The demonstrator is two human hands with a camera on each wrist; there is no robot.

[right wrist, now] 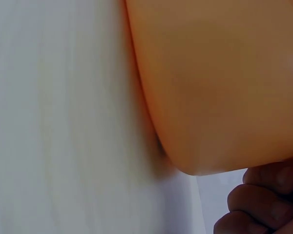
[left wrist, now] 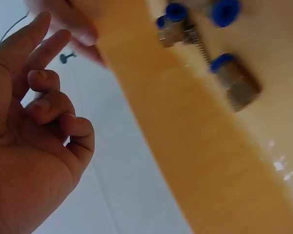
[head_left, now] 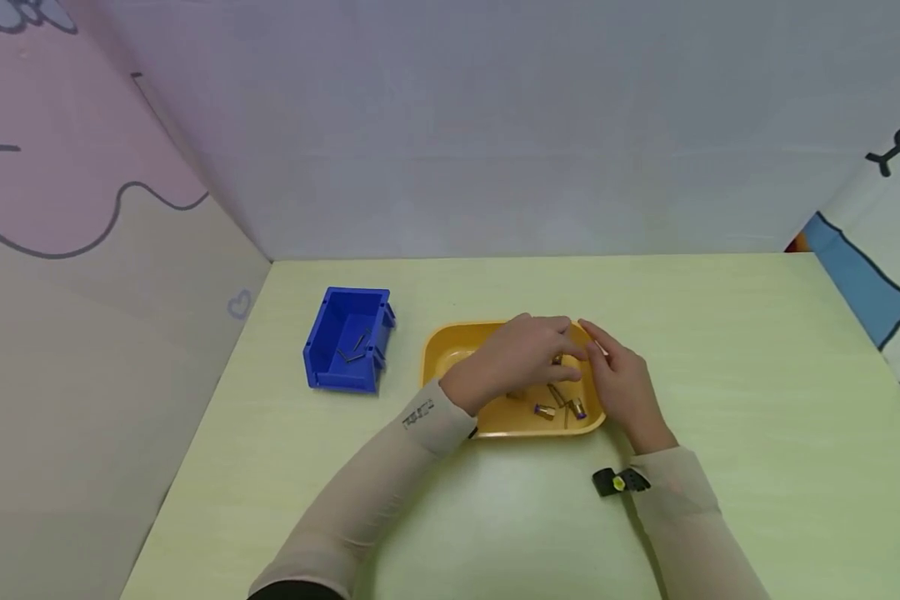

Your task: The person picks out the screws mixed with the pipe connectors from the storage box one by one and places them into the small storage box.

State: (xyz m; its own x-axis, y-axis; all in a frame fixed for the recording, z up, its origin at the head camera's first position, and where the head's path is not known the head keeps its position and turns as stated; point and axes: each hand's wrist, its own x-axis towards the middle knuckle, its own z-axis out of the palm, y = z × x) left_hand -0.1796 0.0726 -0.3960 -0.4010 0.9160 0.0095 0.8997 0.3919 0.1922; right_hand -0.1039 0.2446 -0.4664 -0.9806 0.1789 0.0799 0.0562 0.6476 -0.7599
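Observation:
A shallow yellow tray (head_left: 457,337) sits on the table, holding brass fittings with blue collars (head_left: 545,412) and several screws (head_left: 557,395). My left hand (head_left: 521,354) hovers over the tray, its fingers loosely bent, with nothing visible in them. The left wrist view shows that hand (left wrist: 36,131) beside the tray wall, near a fitting (left wrist: 237,83) and a screw (left wrist: 201,46). My right hand (head_left: 630,387) holds the tray's right rim near the far corner. In the right wrist view, curled fingers (right wrist: 263,200) show below the tray's edge (right wrist: 210,161).
Left of the tray stands a blue bin (head_left: 342,379) with several screws (head_left: 352,357) inside. Pale table surface (head_left: 757,375) extends to the right. A grey backdrop (head_left: 495,142) rises behind the table, and a patterned side panel (head_left: 105,333) stands at the left.

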